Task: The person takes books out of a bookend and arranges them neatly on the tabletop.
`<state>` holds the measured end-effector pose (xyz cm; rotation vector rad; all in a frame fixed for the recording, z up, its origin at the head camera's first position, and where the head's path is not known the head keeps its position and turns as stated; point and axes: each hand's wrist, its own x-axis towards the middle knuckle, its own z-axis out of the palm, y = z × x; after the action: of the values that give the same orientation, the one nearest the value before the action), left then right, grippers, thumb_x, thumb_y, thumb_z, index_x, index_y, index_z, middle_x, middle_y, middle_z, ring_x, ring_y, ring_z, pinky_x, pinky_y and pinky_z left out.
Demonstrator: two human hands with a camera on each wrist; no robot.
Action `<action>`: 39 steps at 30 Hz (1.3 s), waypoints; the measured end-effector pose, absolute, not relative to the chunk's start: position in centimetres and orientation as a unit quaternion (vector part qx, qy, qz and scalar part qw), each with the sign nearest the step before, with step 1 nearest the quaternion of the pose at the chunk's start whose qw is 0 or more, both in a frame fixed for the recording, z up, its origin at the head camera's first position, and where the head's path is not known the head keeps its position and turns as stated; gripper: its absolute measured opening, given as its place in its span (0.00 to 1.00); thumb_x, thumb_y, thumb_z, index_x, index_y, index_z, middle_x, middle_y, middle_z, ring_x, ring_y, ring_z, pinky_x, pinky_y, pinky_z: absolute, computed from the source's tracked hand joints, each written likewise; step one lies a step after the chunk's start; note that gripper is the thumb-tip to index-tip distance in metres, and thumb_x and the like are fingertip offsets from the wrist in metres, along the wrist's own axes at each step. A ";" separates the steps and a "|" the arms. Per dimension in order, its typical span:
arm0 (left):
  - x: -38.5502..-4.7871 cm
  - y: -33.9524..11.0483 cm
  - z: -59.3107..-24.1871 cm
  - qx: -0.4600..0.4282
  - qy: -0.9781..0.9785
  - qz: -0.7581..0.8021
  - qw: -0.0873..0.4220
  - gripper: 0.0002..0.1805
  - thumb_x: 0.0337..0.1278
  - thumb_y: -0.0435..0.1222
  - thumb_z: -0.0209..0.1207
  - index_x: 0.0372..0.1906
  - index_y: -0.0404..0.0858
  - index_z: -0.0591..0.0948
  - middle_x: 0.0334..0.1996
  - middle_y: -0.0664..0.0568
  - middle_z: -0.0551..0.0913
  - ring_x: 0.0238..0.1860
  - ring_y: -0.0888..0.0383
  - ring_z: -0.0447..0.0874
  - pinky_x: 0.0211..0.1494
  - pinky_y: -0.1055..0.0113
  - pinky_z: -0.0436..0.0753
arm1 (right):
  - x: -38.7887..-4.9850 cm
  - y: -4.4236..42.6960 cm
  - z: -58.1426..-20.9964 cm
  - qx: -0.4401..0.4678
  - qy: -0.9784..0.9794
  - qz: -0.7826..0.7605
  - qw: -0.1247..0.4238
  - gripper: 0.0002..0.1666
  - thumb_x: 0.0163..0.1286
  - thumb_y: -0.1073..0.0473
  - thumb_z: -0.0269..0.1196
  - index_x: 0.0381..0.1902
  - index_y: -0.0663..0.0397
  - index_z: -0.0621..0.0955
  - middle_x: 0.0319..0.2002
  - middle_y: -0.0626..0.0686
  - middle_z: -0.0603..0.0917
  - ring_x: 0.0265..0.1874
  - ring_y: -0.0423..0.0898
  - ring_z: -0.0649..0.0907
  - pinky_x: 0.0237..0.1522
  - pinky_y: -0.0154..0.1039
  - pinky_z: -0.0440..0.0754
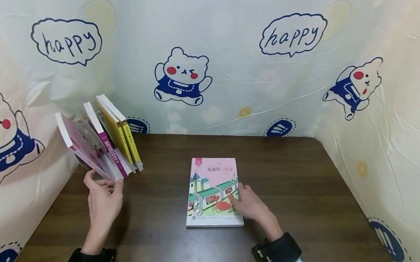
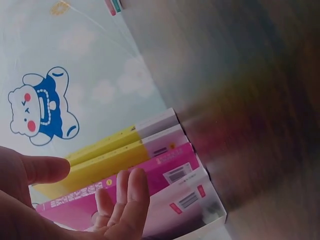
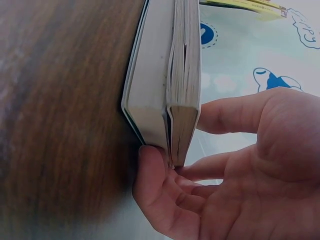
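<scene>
A pink picture book [image 1: 213, 192] with a train and a red crab on its cover lies flat at mid-table. My right hand [image 1: 251, 205] grips its right edge, thumb on the cover. In the right wrist view two page blocks [image 3: 155, 80] lie one over the other between that hand's thumb and fingers. At the left stands a row of books, among them yellow books [image 1: 120, 129], a magenta-spined book [image 1: 108, 148] and a pale pink book [image 1: 84, 148]. My left hand [image 1: 103, 198] is at the row's near lower end, thumb and bent fingers apart in the left wrist view.
The brown wooden table [image 1: 161, 249] meets a pale printed curtain [image 1: 231, 84] at its back and sides. The row of books stands close to the curtain at the left.
</scene>
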<state>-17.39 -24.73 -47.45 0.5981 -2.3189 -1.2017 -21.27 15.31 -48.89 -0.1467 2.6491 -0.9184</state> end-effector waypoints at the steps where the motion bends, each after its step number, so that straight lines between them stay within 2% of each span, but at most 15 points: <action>1: -17.5 -24.8 -47.5 0.217 -0.841 -0.438 0.231 0.43 0.73 0.41 0.62 0.81 0.42 0.50 0.48 0.43 0.78 0.35 0.69 0.76 0.41 0.59 0.69 | -21.3 15.3 -48.9 -0.052 0.930 -0.323 0.166 0.44 0.80 0.52 0.62 0.80 0.71 0.59 0.71 0.70 0.68 0.55 0.59 0.76 0.54 0.54 0.78; 5: -17.8 -24.8 -47.7 0.219 -0.833 -0.448 0.241 0.45 0.71 0.39 0.62 0.81 0.42 0.48 0.51 0.40 0.72 0.48 0.47 0.76 0.44 0.55 0.67 | -21.3 15.3 -48.9 -0.053 0.930 -0.324 0.166 0.44 0.79 0.52 0.62 0.80 0.71 0.59 0.71 0.69 0.69 0.55 0.59 0.76 0.54 0.54 0.78; 10: -18.3 -24.9 -47.5 0.217 -0.824 -0.469 0.231 0.48 0.71 0.37 0.62 0.82 0.42 0.43 0.61 0.31 0.62 0.61 0.34 0.69 0.52 0.43 0.68 | -21.4 15.4 -48.9 -0.051 0.930 -0.322 0.168 0.44 0.80 0.51 0.62 0.80 0.71 0.59 0.72 0.70 0.68 0.56 0.59 0.76 0.55 0.55 0.78; 13: -18.6 -25.1 -47.4 0.219 -0.825 -0.477 0.210 0.49 0.72 0.38 0.61 0.83 0.42 0.41 0.64 0.27 0.59 0.62 0.32 0.66 0.56 0.37 0.68 | -21.4 15.4 -48.8 -0.049 0.930 -0.323 0.168 0.44 0.80 0.51 0.62 0.80 0.71 0.59 0.72 0.70 0.68 0.56 0.59 0.76 0.55 0.55 0.78; 19: -18.9 -25.3 -47.6 0.216 -0.834 -0.468 0.196 0.52 0.72 0.40 0.61 0.83 0.41 0.36 0.66 0.27 0.53 0.61 0.32 0.62 0.59 0.36 0.66 | -21.3 15.4 -48.8 -0.051 0.930 -0.323 0.168 0.44 0.80 0.51 0.62 0.80 0.70 0.59 0.72 0.70 0.67 0.56 0.59 0.76 0.56 0.56 0.78; 22: -19.1 -25.5 -47.6 0.212 -0.830 -0.474 0.202 0.54 0.70 0.36 0.62 0.84 0.41 0.35 0.69 0.28 0.48 0.66 0.32 0.57 0.67 0.36 0.64 | -21.4 15.4 -48.8 -0.050 0.930 -0.321 0.173 0.44 0.80 0.50 0.62 0.81 0.70 0.59 0.73 0.70 0.66 0.57 0.60 0.75 0.58 0.57 0.78; 26: -19.7 -26.1 -47.3 0.205 -0.821 -0.492 0.201 0.56 0.69 0.32 0.60 0.84 0.41 0.32 0.74 0.28 0.42 0.74 0.30 0.48 0.76 0.35 0.55 | -21.4 15.4 -48.7 -0.049 0.930 -0.322 0.172 0.45 0.80 0.50 0.62 0.81 0.70 0.59 0.72 0.70 0.67 0.56 0.59 0.76 0.54 0.54 0.79; 30: -20.3 -26.6 -47.0 0.203 -0.812 -0.508 0.202 0.56 0.70 0.32 0.57 0.84 0.44 0.28 0.79 0.29 0.40 0.78 0.31 0.44 0.79 0.37 0.49 | -21.4 15.4 -48.7 -0.051 0.929 -0.325 0.169 0.44 0.79 0.51 0.62 0.81 0.70 0.59 0.69 0.68 0.69 0.53 0.58 0.77 0.50 0.51 0.79; 39: -21.8 -27.3 -46.9 0.170 -0.804 -0.514 0.246 0.56 0.69 0.26 0.53 0.85 0.49 0.28 0.83 0.36 0.40 0.82 0.40 0.40 0.81 0.46 0.45 | -21.3 15.5 -48.7 -0.047 0.927 -0.328 0.174 0.45 0.79 0.51 0.63 0.81 0.70 0.59 0.70 0.68 0.69 0.54 0.58 0.77 0.50 0.51 0.79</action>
<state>-21.81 -27.33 -46.92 0.4646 -2.1932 -1.4010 -21.34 15.48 -48.67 -0.1331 2.6299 -0.9292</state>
